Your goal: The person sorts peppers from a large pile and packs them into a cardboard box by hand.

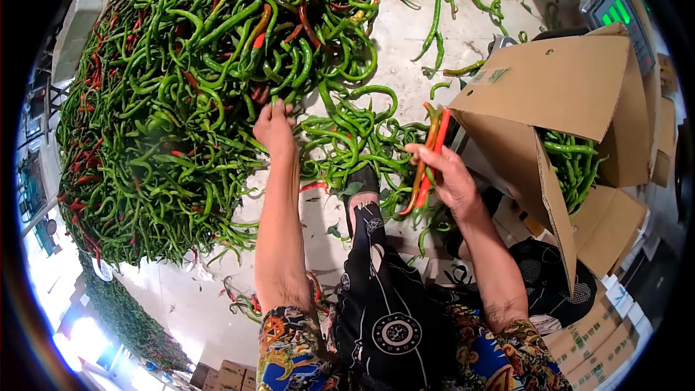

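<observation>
My right hand [450, 179] is closed round a few long red and orange-brown chili peppers [432, 146], which stick out above and below the fingers. At the edge of a large heap of green chili peppers [166, 116], my left hand [275, 124] has its fingers curled together. Whatever they grip is hidden among the peppers; a dark reddish piece shows just beyond the fingertips. Between my hands lies a smaller pile of curled green peppers [347, 137], in front of my shoe. Red and brown peppers are mixed through the big heap.
To my right stands an open cardboard box [550, 80] with green peppers [572, 166] inside. Behind it is a scale display [615, 11] with lit green digits. Loose peppers [434, 22] lie on the pale floor [405, 36] ahead. Flattened cartons [594, 340] lie at lower right.
</observation>
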The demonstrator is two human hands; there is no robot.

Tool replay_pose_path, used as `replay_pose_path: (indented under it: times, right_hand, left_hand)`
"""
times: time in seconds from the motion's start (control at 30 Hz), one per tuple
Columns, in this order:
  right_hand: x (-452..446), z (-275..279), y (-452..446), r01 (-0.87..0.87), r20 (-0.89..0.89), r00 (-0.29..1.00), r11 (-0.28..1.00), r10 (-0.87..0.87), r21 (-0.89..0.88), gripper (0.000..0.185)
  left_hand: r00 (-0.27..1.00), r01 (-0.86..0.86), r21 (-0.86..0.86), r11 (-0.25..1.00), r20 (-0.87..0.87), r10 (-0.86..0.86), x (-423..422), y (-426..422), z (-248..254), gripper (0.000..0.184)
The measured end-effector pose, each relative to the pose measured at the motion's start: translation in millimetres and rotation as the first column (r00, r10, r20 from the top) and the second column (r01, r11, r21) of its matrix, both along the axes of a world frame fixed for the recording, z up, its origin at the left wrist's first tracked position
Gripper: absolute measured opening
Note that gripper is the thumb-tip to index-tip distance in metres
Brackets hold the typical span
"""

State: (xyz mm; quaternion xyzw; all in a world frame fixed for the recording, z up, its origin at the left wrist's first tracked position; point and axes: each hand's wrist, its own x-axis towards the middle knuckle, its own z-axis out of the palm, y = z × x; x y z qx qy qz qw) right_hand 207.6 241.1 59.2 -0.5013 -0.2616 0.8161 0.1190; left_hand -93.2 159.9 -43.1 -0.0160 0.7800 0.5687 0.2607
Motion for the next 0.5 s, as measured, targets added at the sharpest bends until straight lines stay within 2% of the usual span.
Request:
replay_pose_path:
  times: [0.07, 0.1, 0.13, 0.17, 0.2, 0.23, 0.27, 0.33, 0.37, 0.47, 0.5]
  right_hand:
    - [9.0, -19.6, 2.5, 0.03, -0.076, 0.997, 0.998, -0.035, -0.061, 0.035]
    - [10.7, -22.8, 2.7, 0.036, -0.114, 0.992, 0.995, -0.047, -0.096, 0.031]
    - [8.3, -25.3, 0.0, 0.034, -0.124, 0.991, 0.995, -0.046, -0.099, 0.028]
    - [3.3, -26.7, -3.3, 0.029, -0.135, 0.99, 0.994, -0.043, -0.101, 0.025]
    - [-0.5, -27.2, -5.4, -0.035, -0.131, 0.991, 0.991, 0.017, -0.131, 0.022]
    - [-4.4, -31.5, -11.9, -0.03, -0.155, 0.988, 0.986, 0.004, -0.162, 0.029]
    - [-9.5, -31.6, -17.2, -0.056, -0.168, 0.986, 0.982, 0.025, -0.181, 0.033]
    - [-20.0, -31.2, -27.4, -0.084, -0.153, 0.987, 0.978, 0.055, -0.192, 0.041]
    - [-24.6, -28.4, -31.5, -0.056, -0.09, 0.995, 0.984, 0.041, -0.172, 0.032]
    - [-17.6, -36.0, -33.5, -0.04, -0.1, 0.995, 0.98, 0.021, -0.195, 0.031]
    - [-13.4, -38.4, -32.9, -0.025, -0.113, 0.994, 0.979, 0.002, -0.201, 0.031]
  left_hand:
    - [0.991, 0.063, 0.065, 0.996, 0.118, -0.071, 20.1, -31.3, 25.5, 0.019]
    - [0.982, 0.144, 0.046, 0.989, 0.115, -0.148, 32.0, -47.6, 37.1, 0.021]
    - [0.957, 0.13, 0.089, 0.988, 0.248, -0.148, 50.7, -58.3, 56.4, 0.02]
    - [0.922, 0.198, 0.105, 0.975, 0.317, -0.221, 69.1, -74.5, 61.9, 0.019]
    - [0.871, 0.209, 0.121, 0.971, 0.429, -0.241, 92.1, -83.3, 69.2, 0.02]
    - [0.819, 0.278, 0.184, 0.943, 0.468, -0.333, 113.7, -93.7, 69.7, 0.02]
    - [0.757, 0.336, 0.173, 0.926, 0.535, -0.375, 132.2, -90.1, 85.5, 0.019]
    - [0.635, 0.548, 0.176, 0.818, 0.55, -0.543, 151.5, -84.7, 96.7, 0.021]
    - [0.562, 0.638, 0.202, 0.743, 0.537, -0.629, 152.3, -80.3, 102.0, 0.021]
    - [0.481, 0.8, 0.14, 0.584, 0.432, -0.763, 139.5, -74.4, 93.5, 0.021]
    - [0.471, 0.77, 0.229, 0.596, 0.426, -0.772, 135.0, -76.0, 82.0, 0.024]
